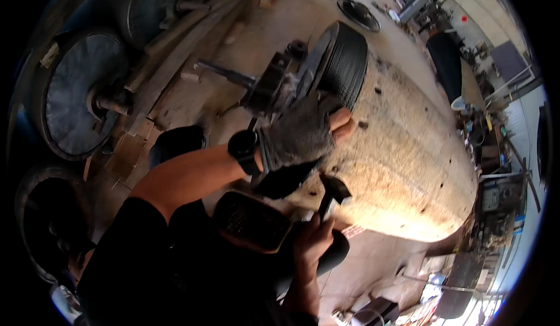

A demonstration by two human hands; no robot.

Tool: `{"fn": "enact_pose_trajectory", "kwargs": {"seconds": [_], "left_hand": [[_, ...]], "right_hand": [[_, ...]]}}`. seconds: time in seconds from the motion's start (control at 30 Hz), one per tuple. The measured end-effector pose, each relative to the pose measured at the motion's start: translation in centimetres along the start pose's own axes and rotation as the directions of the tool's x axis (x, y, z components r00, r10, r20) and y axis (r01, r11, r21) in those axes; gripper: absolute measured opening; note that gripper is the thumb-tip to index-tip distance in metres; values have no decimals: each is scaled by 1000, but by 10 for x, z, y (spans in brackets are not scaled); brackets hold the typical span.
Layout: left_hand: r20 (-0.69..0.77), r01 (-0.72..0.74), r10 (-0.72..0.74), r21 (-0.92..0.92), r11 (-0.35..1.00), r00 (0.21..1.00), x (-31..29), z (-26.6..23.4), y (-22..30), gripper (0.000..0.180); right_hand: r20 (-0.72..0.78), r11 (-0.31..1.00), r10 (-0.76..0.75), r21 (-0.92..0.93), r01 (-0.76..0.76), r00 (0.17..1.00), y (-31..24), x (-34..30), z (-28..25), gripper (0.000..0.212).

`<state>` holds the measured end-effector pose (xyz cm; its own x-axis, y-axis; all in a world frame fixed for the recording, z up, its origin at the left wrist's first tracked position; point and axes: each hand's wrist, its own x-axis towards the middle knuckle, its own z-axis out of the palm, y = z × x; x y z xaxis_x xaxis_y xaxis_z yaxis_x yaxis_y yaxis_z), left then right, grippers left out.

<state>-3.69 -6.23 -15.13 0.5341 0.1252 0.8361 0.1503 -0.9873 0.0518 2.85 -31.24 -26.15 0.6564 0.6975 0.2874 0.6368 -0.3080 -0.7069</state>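
Observation:
My left hand, in a grey glove with bare fingertips, rests at the near end of a large drum covered in a tan, fibrous sheet with scattered dark spots. Its fingers are pinched together against the sheet; whatever they hold is too small or hidden to make out. A black ribbed band wraps the drum's end, just beyond that hand. Below, my bare right hand grips a hammer, its dark head close to the sheet. A dark tray of small bits sits by my lap.
A metal shaft and bearing block stick out from the drum's end. To the left are a round metal-ended roller and wooden planks on the floor. A black disc lies on the far floor. Cluttered benches line the right.

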Motion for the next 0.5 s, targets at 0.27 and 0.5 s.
{"fn": "enact_pose_trajectory", "kwargs": {"seconds": [0.27,0.5], "left_hand": [[-95,78,-71,74,994,993,-3,14,3,21],[58,295,-317,-558,775,946,10,12,1,20]], "right_hand": [[-44,971,-121,-214,109,992,0,5,9,25],[-158,962,-271,-59,265,949,-26,5,-10,22]]}}
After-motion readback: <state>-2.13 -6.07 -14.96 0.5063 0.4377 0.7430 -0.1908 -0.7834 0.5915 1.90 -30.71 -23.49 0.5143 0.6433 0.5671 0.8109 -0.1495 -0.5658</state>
